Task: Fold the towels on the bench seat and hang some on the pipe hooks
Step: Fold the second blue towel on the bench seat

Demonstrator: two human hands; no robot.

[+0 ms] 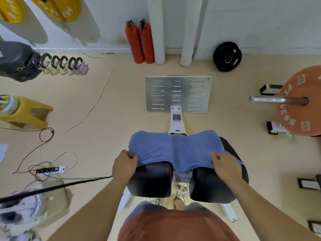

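A blue towel [175, 148] lies spread across the far part of the black bench seat [151, 180], sagging into the gap between its two pads. My left hand [124, 165] pinches the towel's near left corner. My right hand [225, 166] grips the near right edge. Both hands rest at the front of the seat pads. No pipe hooks can be made out in this view.
A metal footplate [178, 93] stands on the floor beyond the bench. Two red fire extinguishers [139, 41] and white pipes [157, 32] stand against the wall. A loaded barbell [293, 101] is at right; cables and a power strip [52, 170] lie at left.
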